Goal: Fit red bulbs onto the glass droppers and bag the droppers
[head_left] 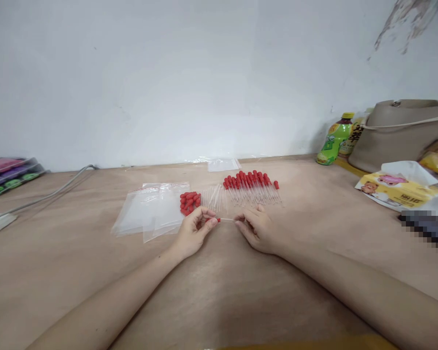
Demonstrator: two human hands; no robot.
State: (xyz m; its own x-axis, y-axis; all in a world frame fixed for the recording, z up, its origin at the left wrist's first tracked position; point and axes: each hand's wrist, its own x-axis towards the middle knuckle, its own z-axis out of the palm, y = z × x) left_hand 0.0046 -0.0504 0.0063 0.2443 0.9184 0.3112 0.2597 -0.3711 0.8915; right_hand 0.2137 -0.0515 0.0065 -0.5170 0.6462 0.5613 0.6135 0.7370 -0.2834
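Between thumb and fingers, my left hand [196,230] pinches a red rubber bulb [218,220]. A thin clear dropper tube [227,219] runs from the bulb to my right hand [254,228], whose fingertips are closed on its other end. Just beyond my left hand lies a small pile of loose red bulbs [190,200]. Bare clear tubes [213,197] lie side by side to the right of that pile. Past my right hand, a row of droppers with red bulbs fitted [253,184] lies with the bulbs toward the wall.
Clear zip bags [153,209] lie left of the bulbs, and another bag [222,165] is by the wall. A grey cable [69,182] crosses the left side. At right stand a green bottle [335,140], a beige bag [397,131], a tissue pack [397,188] and a pixelated dark object [428,229].
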